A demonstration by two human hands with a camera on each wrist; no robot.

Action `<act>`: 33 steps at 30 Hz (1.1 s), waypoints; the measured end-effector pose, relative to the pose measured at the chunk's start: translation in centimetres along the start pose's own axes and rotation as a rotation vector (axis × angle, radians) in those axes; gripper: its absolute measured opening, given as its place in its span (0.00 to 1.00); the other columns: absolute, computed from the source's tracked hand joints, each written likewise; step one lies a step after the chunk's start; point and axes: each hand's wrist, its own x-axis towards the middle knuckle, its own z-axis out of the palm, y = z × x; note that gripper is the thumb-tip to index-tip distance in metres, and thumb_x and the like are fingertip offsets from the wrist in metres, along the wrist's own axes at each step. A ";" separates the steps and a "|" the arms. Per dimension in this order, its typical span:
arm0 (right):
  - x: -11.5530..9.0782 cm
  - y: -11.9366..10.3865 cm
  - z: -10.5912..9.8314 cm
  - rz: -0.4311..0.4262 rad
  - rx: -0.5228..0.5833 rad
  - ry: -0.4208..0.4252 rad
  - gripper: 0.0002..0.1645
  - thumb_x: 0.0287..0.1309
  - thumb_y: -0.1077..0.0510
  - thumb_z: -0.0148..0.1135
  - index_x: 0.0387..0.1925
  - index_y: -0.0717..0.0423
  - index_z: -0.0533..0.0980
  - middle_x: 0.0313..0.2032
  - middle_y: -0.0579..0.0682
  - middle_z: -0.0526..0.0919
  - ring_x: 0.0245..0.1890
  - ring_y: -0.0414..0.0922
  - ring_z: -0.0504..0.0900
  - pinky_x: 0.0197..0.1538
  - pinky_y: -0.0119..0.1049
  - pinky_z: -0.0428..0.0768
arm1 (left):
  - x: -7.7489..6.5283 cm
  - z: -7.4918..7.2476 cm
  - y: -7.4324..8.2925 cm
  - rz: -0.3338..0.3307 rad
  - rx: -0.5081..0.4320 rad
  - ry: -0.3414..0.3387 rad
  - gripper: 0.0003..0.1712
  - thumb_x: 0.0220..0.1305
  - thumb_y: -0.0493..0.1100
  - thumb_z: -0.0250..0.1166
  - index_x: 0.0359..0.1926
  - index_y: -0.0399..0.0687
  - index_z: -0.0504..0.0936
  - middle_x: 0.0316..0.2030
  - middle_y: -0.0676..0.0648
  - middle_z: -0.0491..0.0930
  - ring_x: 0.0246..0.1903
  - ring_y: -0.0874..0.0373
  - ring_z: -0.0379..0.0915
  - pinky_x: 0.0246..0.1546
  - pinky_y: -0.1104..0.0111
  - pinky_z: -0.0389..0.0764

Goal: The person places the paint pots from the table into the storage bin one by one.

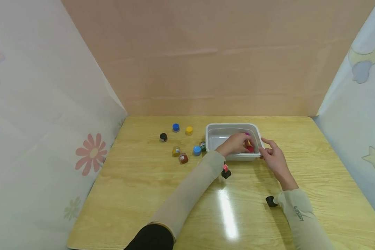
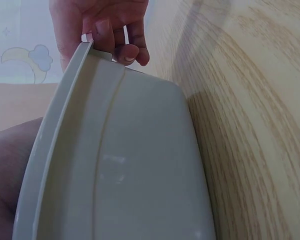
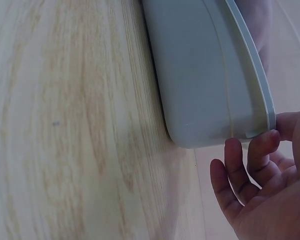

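"Brown backdrop (image 1: 206,62) behind, wooden table (image 1: 137,194) below, and all the action is packed around one white box (image 1: 242,157), stood on the wood!"

"And how is it being managed at the right end?"

"Its rim (image 3: 256,65) is pinched between thumb and finger by the right hand (image 1: 276,158), the other fingers spread loosely. Steadied, by the look of it, so that no sliding is allowed."

"The left hand (image 1: 235,143)?"

"Dipped over the near side, fingers bent at a red piece (image 1: 250,149), with a magenta piece (image 1: 247,134) just beyond. Whether anything is gripped cannot be told; the fingertips are hidden, and by the box wall too in the wrist view."

"And outside?"

"A loose cluster is spread on the left: black-capped jar (image 1: 163,137), blue-capped jar (image 1: 175,127), yellow-capped jar (image 1: 189,130), mustard jar (image 1: 176,151), red-brown jar (image 1: 183,158). Nearest the box, a light-blue-capped jar (image 1: 197,150) and green jar (image 1: 202,146) are set, within easy reach, it would be judged."
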 end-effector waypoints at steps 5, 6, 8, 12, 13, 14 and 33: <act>0.0 0.1 0.1 0.004 -0.006 0.009 0.34 0.80 0.53 0.50 0.79 0.60 0.57 0.22 0.49 0.77 0.31 0.37 0.83 0.31 0.32 0.78 | -0.5 -0.1 -0.1 -0.006 0.047 0.043 0.10 0.67 0.44 0.73 0.48 0.58 0.86 0.45 0.60 0.83 0.44 0.67 0.77 0.46 0.79 0.75; 0.0 0.1 0.2 0.004 -0.006 0.010 0.34 0.80 0.53 0.50 0.79 0.60 0.57 0.22 0.49 0.76 0.31 0.37 0.83 0.31 0.31 0.77 | -0.6 -0.1 -0.1 -0.007 0.058 0.059 0.10 0.68 0.44 0.71 0.49 0.58 0.86 0.46 0.60 0.83 0.44 0.67 0.77 0.46 0.78 0.76; 0.0 0.1 0.2 0.003 -0.007 0.010 0.34 0.80 0.53 0.50 0.79 0.60 0.57 0.22 0.49 0.76 0.31 0.36 0.83 0.31 0.31 0.78 | -0.9 -0.3 -0.3 0.000 0.073 0.098 0.10 0.69 0.42 0.69 0.50 0.57 0.86 0.45 0.59 0.83 0.44 0.66 0.76 0.45 0.77 0.76; 0.0 0.0 0.3 0.013 -0.007 0.009 0.34 0.80 0.54 0.50 0.79 0.62 0.57 0.21 0.47 0.74 0.31 0.35 0.82 0.31 0.31 0.78 | -1.7 -1.2 -0.7 0.006 0.052 0.153 0.12 0.71 0.41 0.66 0.54 0.53 0.85 0.46 0.57 0.84 0.44 0.66 0.77 0.45 0.78 0.77; 0.0 0.0 0.3 0.015 -0.009 0.007 0.34 0.80 0.54 0.50 0.79 0.62 0.57 0.21 0.48 0.74 0.31 0.35 0.82 0.32 0.32 0.78 | -1.9 -1.5 -0.9 0.004 0.041 0.166 0.13 0.72 0.41 0.66 0.55 0.52 0.85 0.46 0.56 0.84 0.45 0.65 0.77 0.45 0.79 0.77; 0.0 0.0 0.3 0.016 -0.008 0.007 0.34 0.80 0.55 0.50 0.79 0.62 0.57 0.21 0.48 0.74 0.31 0.35 0.82 0.32 0.32 0.79 | -2.2 -2.0 -1.0 -0.003 0.035 0.179 0.13 0.72 0.41 0.65 0.55 0.52 0.85 0.47 0.55 0.83 0.46 0.65 0.78 0.45 0.79 0.77; -0.3 -0.1 0.2 -0.004 -0.010 0.017 0.35 0.80 0.49 0.50 0.79 0.57 0.58 0.21 0.48 0.73 0.33 0.43 0.85 0.28 0.32 0.76 | -7.9 -7.9 -10.0 -0.266 0.194 0.430 0.20 0.78 0.46 0.60 0.67 0.55 0.78 0.63 0.51 0.79 0.63 0.53 0.75 0.61 0.57 0.79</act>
